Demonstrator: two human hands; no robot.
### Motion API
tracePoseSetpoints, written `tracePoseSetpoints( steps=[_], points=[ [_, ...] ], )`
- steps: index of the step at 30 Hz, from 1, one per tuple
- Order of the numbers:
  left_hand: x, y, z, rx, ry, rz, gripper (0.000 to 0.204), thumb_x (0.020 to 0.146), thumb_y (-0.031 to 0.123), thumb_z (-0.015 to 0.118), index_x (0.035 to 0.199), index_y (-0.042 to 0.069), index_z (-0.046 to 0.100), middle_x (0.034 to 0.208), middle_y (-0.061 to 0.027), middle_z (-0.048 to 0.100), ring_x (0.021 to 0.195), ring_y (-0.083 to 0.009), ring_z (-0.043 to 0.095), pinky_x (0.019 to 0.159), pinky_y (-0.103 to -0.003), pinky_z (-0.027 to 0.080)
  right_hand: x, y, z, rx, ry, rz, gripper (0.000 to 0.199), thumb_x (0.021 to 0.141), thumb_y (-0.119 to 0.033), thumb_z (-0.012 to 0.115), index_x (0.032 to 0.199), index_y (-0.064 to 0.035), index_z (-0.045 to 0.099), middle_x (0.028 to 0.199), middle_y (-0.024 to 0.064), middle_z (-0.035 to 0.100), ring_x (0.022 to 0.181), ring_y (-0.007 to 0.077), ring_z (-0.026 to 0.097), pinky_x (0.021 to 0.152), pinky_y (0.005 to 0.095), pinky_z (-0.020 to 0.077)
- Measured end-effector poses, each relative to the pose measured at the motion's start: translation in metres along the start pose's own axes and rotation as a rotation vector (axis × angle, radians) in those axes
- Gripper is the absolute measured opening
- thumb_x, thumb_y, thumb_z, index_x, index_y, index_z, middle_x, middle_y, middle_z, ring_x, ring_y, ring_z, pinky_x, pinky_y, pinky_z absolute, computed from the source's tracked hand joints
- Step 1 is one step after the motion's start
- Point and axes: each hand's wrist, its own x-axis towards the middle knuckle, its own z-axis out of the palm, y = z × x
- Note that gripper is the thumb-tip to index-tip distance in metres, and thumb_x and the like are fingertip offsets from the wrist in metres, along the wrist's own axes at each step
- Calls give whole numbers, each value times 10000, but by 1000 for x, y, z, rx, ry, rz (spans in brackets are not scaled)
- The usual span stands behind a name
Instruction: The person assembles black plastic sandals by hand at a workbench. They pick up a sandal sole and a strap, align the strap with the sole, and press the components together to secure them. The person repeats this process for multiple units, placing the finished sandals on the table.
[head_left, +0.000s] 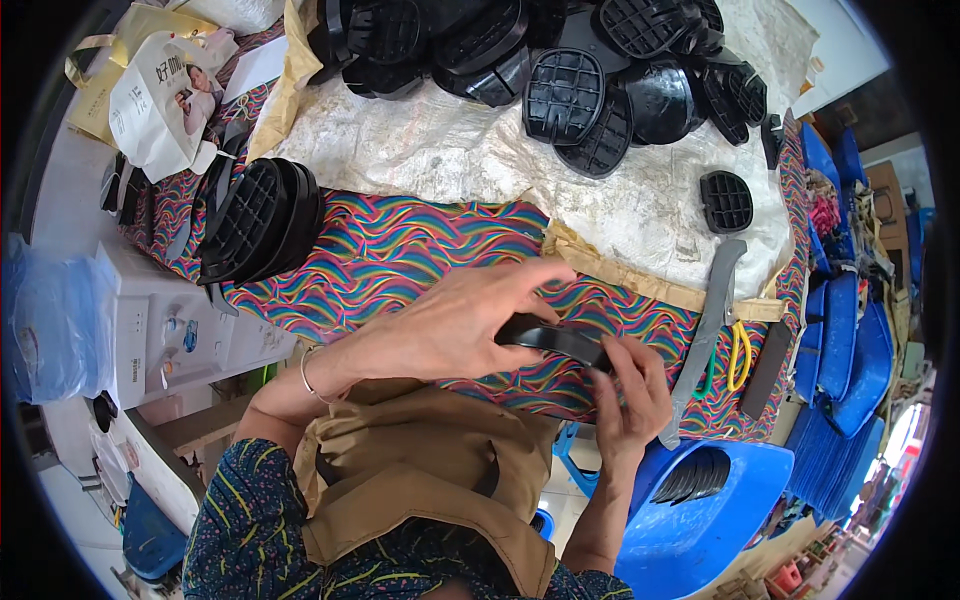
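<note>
Over the patterned cloth at the table's near side, I hold a glossy black curved rubber-like piece [560, 341] between both hands. My left hand [470, 318] grips its left end, with the thumb below and the index finger arched above. The fingertips of my right hand [632, 395] pinch its right end. The underside of the piece is hidden. A stack of similar black pieces [255, 220] with gridded faces stands to the left of my hands. One small gridded black piece [727, 202] lies apart on the white sheet, to the right.
More black gridded pieces [565, 95] are heaped on the white woven sheet [420, 140] at the back. Right of my hands lie a long grey blade-shaped tool [712, 330], yellow-handled scissors [740, 357] and a dark bar [767, 370]. A blue bin [735, 500] holding black pieces stands below.
</note>
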Motion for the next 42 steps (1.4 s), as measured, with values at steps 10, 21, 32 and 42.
tracePoseSetpoints(
  steps=[10,21,32,42],
  points=[
    [-8,-13,24,48,145,84,827,721,-60,690,1431,34,276,1031,-139,697,1171,-365,532,978,-464,406,27,-24,2,-80,-263,-151,484,678,-109,816,1129,-33,658,1036,129,578,910,280,562,734,365,472],
    [-14,-14,25,-284,366,133,564,780,-21,756,1294,39,531,1172,-122,636,1041,-229,638,866,-344,514,25,-15,9,56,-185,-9,418,723,-33,765,1120,-23,634,1011,145,567,870,301,557,725,381,463],
    [-18,-31,32,254,414,360,333,786,83,736,1108,44,662,1130,-95,654,982,-278,639,1017,-536,345,14,-9,23,112,-82,-16,366,726,-53,759,1074,-13,651,956,143,577,859,285,568,732,359,462],
    [-8,-27,26,493,579,326,299,725,193,765,987,61,708,989,-18,674,1191,-287,528,1095,-653,188,23,-15,29,50,-6,-8,349,754,-4,744,1091,-8,656,951,151,570,857,279,573,734,351,472]
  ],
)
